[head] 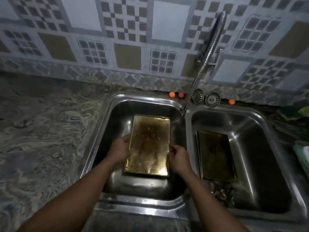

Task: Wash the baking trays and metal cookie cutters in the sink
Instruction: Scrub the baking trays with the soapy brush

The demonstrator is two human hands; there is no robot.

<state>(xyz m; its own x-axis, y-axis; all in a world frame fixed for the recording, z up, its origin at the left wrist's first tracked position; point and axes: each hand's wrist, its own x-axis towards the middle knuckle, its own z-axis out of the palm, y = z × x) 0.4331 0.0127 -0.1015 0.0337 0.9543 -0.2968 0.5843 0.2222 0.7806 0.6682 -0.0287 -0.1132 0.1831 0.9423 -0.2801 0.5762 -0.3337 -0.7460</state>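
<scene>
Tray [148,144] sits in the left basin [117,124] just below the hose [194,87] tip, left hand [119,150] and right hand [178,158] each with fingers curled round a long edge, I guess to steady it so rinse water hits the greasy face.

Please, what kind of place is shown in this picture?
Probably a home kitchen: a steel double sink set in a marbled stone counter, a flexible faucet above it, and a baking tray held in one basin.
</scene>
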